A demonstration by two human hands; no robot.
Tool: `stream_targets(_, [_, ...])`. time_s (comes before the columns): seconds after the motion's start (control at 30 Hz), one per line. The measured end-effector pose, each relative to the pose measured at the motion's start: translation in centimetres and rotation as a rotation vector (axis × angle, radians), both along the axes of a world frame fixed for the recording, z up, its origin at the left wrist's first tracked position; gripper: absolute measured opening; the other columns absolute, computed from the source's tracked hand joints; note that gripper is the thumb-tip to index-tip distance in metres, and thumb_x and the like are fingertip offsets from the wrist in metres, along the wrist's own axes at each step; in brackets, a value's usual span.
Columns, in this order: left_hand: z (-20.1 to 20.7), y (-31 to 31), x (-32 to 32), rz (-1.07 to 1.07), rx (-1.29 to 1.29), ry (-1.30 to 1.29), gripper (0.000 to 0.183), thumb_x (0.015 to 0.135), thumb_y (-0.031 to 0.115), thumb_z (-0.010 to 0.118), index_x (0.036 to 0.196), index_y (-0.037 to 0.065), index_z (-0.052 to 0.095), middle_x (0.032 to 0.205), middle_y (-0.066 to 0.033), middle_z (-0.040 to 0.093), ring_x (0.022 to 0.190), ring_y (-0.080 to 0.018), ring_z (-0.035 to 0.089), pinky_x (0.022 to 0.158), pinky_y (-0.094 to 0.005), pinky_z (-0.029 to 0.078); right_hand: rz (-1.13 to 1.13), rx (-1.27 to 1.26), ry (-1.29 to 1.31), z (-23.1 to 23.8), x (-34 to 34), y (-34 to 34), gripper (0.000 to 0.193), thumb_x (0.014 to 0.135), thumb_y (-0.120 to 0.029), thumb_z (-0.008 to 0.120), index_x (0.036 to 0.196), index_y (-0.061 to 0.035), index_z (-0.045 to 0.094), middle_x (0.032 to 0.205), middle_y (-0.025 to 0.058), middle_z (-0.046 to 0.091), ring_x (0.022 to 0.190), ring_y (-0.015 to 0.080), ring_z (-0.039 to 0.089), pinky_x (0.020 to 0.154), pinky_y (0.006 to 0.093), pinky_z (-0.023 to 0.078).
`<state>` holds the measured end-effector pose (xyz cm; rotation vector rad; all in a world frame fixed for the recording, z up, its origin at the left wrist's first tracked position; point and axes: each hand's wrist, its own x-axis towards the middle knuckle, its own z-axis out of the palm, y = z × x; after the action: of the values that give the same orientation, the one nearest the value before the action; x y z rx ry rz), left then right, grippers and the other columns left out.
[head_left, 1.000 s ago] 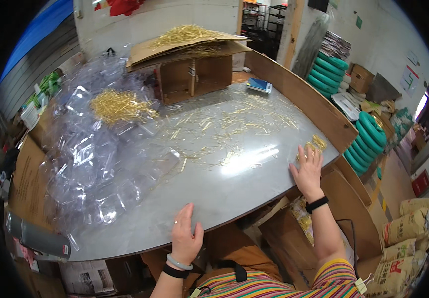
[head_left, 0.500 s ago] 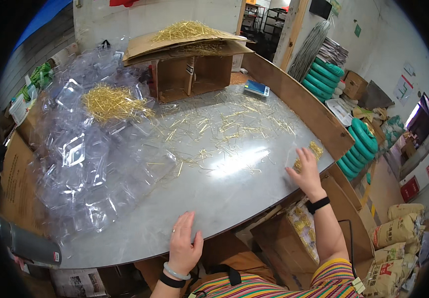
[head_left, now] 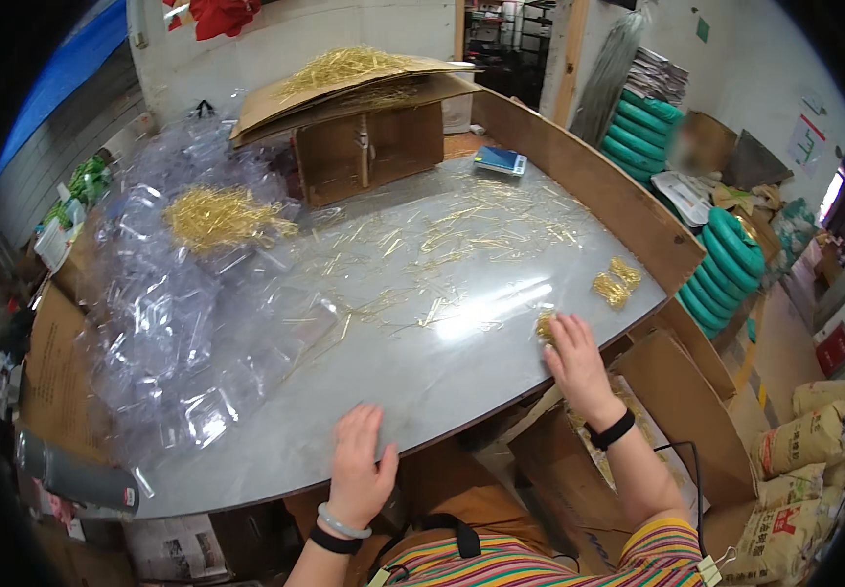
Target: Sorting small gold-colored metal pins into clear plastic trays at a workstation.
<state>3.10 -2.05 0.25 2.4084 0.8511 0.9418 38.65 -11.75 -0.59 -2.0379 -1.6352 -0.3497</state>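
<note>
My left hand (head_left: 357, 468) is over the near edge of the grey table (head_left: 422, 391), fingers outstretched and thumb apart, with nothing in it. Low over the table's right part, my right hand (head_left: 579, 366) has its thumb and fingertips around a small bundle of gold wire hooks (head_left: 546, 326), which the fingers partly hide. Just beyond it, more gold bundles (head_left: 617, 284) lie side by side near the table's right edge. Loose gold wire hooks (head_left: 461, 235) are scattered across the far middle. A heap of gold hooks (head_left: 222, 217) rests on clear plastic packaging (head_left: 163, 303) at the left.
At the back stands an open cardboard box (head_left: 329, 161) under cardboard sheets bearing more gold hooks. A small blue-topped scale (head_left: 500, 161) sits beside it. A wooden board (head_left: 598, 171) borders the right side. Below the near right edge is an open carton (head_left: 564, 470). A dark cylinder (head_left: 80, 476) lies at left.
My right hand has moved left and nearer with a small gold bundle at its fingertips, uncovering the bundles by the right edge. My left hand stays nearly in place. The view has shifted slightly.
</note>
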Motion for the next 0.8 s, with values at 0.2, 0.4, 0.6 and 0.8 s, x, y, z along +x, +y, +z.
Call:
stream_targets(0.2, [0.1,-0.9,1.8,0.083,0.069,0.206,0.041,0.089,0.01,0.065,0.127,-0.003,0.059,0.14,-0.0234,0.05,0.134,-0.045,0.04,0.113,-0.0521,0.033,0.325,-0.024,0.07,1.5,-11.5,2.1,0.046,0.093,-0.013,0.063,0.136,-0.0008,0.051,0.141,0.0208,0.05,0.135,0.0427,0.041,0.116,0.0522,0.034])
stream_targets(0.4, [-0.1,-1.4,0.7,0.225,0.069,0.314,0.045,0.101,0.023,0.053,0.139,-0.001,0.052,0.148,-0.0258,0.041,0.141,-0.0517,0.028,0.116,-0.0612,0.02,0.52,0.023,0.179,1.6,-16.3,3.8,0.044,0.091,-0.011,0.066,0.133,-0.0031,0.053,0.139,0.0173,0.05,0.134,0.0399,0.044,0.116,0.052,0.034])
stream_targets(0.6, [-0.6,-0.7,1.0,0.317,-0.035,0.226,0.054,0.106,0.03,0.045,0.149,-0.001,0.039,0.153,-0.0332,0.033,0.145,-0.0511,0.024,0.117,-0.0634,0.013,0.632,0.011,0.169,1.1,-16.5,4.6,0.045,0.088,-0.01,0.069,0.13,-0.0045,0.053,0.135,0.016,0.051,0.133,0.0379,0.045,0.117,0.051,0.034])
stream_targets(0.8, [-0.8,0.2,1.3,0.184,-0.099,0.154,0.048,0.106,0.028,0.045,0.148,0.005,0.045,0.149,-0.0237,0.046,0.143,-0.0443,0.034,0.116,-0.0649,0.014,0.657,0.004,0.158,1.1,-16.3,4.7,0.046,0.088,-0.01,0.069,0.131,-0.0059,0.054,0.135,0.0154,0.052,0.133,0.0374,0.046,0.117,0.0502,0.035])
